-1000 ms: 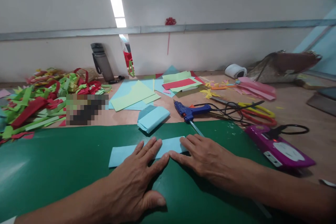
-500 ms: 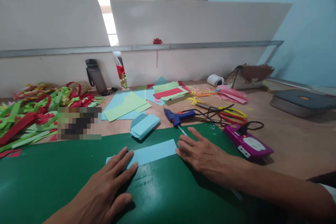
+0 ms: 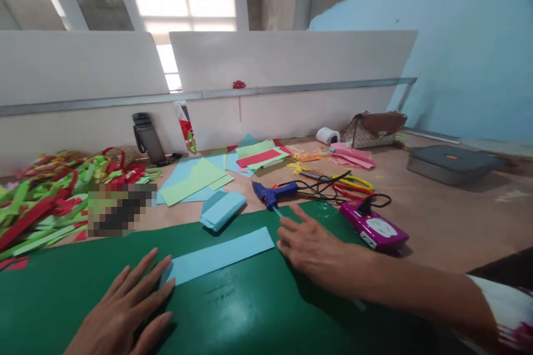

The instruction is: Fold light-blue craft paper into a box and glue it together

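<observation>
A light-blue paper strip [image 3: 222,255] lies flat and slantwise on the green mat [image 3: 237,316]. My left hand [image 3: 135,294] rests open at its left end, fingers spread, with the fingertips over or against the paper edge. Beside the strip's right end is my right hand [image 3: 310,247], its fingers loosely bent and the little finger held apart; nothing shows in it. Just beyond that hand lies a blue glue gun [image 3: 275,194] with a glue stick [image 3: 278,212] at its back. A folded light-blue paper piece [image 3: 224,211] sits behind the strip.
A purple power strip [image 3: 373,226] and orange-yellow-handled tools [image 3: 356,184] are at right. Green and blue paper sheets [image 3: 195,180] lie further back. Cut strips [image 3: 54,205] pile up at left. A bottle [image 3: 147,138], handbag [image 3: 375,128] and lidded box [image 3: 452,163] stand behind.
My left hand has slid left along the strip, uncovering more of it. My right hand stays by the right end. The camera view has tilted up and shifted slightly.
</observation>
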A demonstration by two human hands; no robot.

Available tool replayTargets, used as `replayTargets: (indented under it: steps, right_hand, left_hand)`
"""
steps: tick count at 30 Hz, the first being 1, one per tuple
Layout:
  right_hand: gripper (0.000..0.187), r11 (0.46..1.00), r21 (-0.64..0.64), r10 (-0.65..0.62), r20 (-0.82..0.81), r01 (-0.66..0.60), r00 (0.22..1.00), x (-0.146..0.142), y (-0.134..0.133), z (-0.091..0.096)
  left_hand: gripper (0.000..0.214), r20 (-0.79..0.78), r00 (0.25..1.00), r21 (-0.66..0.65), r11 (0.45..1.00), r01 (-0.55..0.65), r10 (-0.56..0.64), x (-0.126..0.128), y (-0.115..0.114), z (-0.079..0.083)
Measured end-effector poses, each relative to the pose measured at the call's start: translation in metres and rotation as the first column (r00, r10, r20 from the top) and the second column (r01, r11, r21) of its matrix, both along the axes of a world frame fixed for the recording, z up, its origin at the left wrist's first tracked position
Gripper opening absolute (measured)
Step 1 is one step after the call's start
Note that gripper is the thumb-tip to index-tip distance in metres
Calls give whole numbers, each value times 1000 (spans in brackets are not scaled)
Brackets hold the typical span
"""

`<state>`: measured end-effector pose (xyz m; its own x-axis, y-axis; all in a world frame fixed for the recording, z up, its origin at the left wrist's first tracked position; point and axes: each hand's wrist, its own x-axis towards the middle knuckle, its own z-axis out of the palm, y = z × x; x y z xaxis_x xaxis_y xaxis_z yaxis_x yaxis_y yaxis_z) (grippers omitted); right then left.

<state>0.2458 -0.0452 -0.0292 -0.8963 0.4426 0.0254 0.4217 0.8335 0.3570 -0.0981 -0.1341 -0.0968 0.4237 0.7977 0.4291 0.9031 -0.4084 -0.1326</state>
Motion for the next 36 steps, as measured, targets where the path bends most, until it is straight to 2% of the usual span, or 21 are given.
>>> replayTargets:
  steps: [2, 4, 6, 7, 9, 11, 14, 17, 21, 24, 30, 32, 36]
  right_hand:
    - [11, 998, -32, -53, -37, 52, 998, -12, 0, 12]
    - [17, 989, -141, -66, -94, 53, 993, -27, 3, 19]
    - [30, 963, -269, -12, -93, -14, 996, -40, 6, 16]
    - [38, 954, -288, 53, -92, -77, 994, -45, 8, 12]
    - [48, 952, -251, 155, -100, -176, 983, -49, 11, 1]
    - [53, 957, -202, 193, -93, -209, 977, -48, 14, -8]
    - [53, 964, -165, 201, -62, -209, 978, -44, 15, -13]
    - [44, 966, -162, 194, -51, -200, 980, -40, 13, -10]
    - [43, 968, -191, 152, -72, -163, 986, -29, 11, -7]
    - [47, 975, -188, 104, -73, -116, 992, -16, 10, -6]
    - [46, 985, -170, 11, -62, -21, 998, 7, 6, -8]
    - [45, 986, -167, -5, -58, -5, 998, 11, 5, -9]
    - [44, 981, -188, -49, -68, 35, 996, 14, -1, -7]
  left_hand:
    - [38, -16, 1000, -2, 1000, 7, -7, 12, 1, 15]
    - [36, -10, 999, -14, 999, 50, -50, 28, 8, 29]
    - [38, -11, 991, -71, 989, 132, -133, 44, 18, 39]
    - [42, -31, 977, -150, 967, 204, -211, 51, 23, 42]
    - [47, -17, 951, -273, 917, 292, -308, 62, 33, 46]
    - [49, 6, 942, -346, 883, 317, -336, 67, 40, 47]
    - [48, 27, 935, -377, 862, 338, -355, 67, 45, 47]
    - [42, 41, 927, -397, 846, 357, -373, 63, 44, 49]
    - [34, 38, 935, -395, 854, 339, -353, 55, 42, 51]
    - [33, -1, 933, -327, 882, 341, -361, 42, 40, 46]
    - [31, -45, 938, -80, 937, 340, -344, 7, 32, 25]
    - [33, 17, 959, 9, 960, 281, -281, -3, 29, 15]
    - [30, 134, 960, 83, 969, 234, -244, -23, 26, -9]
